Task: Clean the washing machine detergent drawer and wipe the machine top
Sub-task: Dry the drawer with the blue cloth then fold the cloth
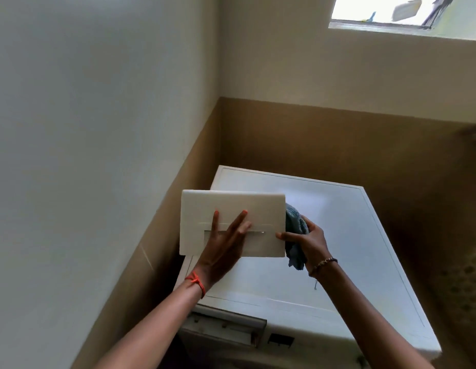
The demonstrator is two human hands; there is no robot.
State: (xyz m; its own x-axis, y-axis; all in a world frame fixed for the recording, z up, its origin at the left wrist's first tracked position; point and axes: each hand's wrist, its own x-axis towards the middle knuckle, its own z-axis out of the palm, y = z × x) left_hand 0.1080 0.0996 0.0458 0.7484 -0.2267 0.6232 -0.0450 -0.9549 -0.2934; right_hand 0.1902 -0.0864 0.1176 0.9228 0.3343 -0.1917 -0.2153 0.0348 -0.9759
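Note:
The white detergent drawer (231,209) is held up above the washing machine top (338,235), its front panel turned toward me. My left hand (223,243) lies on that panel with straight, spread fingers reaching over the handle recess. My right hand (309,241) grips a crumpled blue cloth (294,222) against the drawer's right edge, thumb tip touching the panel's front. The drawer's body behind the panel is hidden. The empty drawer slot (226,328) gapes at the machine's front left.
The machine stands in a corner, with a white-and-tan wall (125,182) close on the left and a tan wall behind. A high window (404,14) is at the top right. A patterned surface (471,275) shows at the right edge.

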